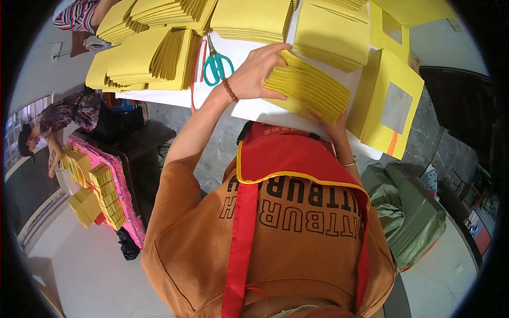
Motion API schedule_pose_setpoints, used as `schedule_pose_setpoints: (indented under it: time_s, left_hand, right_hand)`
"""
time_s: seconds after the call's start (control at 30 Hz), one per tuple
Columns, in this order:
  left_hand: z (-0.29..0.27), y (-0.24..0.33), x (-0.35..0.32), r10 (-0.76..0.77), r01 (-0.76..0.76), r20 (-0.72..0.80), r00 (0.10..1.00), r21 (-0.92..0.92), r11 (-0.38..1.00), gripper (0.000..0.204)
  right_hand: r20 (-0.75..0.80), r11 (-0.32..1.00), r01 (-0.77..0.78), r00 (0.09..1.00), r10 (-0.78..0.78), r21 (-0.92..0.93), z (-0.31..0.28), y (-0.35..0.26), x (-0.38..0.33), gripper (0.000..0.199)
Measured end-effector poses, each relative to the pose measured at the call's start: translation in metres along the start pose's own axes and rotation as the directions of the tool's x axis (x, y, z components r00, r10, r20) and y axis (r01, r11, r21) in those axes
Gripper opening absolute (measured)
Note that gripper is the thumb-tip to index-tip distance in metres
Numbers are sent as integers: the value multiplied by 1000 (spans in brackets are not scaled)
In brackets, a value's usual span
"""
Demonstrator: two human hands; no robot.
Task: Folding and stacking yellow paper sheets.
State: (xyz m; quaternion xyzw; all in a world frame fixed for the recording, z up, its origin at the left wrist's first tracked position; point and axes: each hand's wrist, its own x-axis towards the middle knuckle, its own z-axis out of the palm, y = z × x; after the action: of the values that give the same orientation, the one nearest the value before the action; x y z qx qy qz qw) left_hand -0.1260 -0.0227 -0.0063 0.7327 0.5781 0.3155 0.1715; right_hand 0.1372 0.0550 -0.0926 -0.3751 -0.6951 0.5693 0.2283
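Both my hands on a fanned stack of yellow paper at the near edge of the bench.

Nearest me, my right hand [335,126] sits under the lower corner of the yellow paper stack [309,89]; only a few fingers show, so I cannot tell how that grip is set, though it seems to prop the stack from beneath. My left hand [258,72] lies on the stack's left end, grip spread, fingers curled over the top sheets and thumb against the edge. The stack rests tilted on the white bench [254,108]. Just left of my wrist lie teal-handled scissors [216,63]. To the right, yellow sheets with grey squares [391,106] hang over the edge. Farther back, more yellow piles [159,53] cover the bench.
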Motion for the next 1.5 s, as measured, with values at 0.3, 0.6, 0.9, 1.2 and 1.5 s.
schedule_pose_setpoints:
  time_s: [0.3,0.6,0.9,1.2,1.5]
  left_hand:
    - [30,-22,-3,-366,232,-89,926,-630,741,98]
    - [45,-17,-16,-399,396,162,903,-676,621,94]
    - [47,-25,-15,-285,320,161,945,-266,909,92]
    - [76,2,-42,-473,-52,-55,879,-998,21,106]
    - [45,48,-12,-498,196,-266,826,-692,695,61]
  right_hand:
    - [-33,971,-72,996,81,226,3,-30,16,74]
    - [8,999,1,1000,-1,43,-1,13,1,69]
    - [51,996,-75,996,72,51,-6,-8,8,69]
    - [231,386,-274,961,155,881,19,-9,3,57]
    - [291,582,-275,954,68,765,25,6,-8,72]
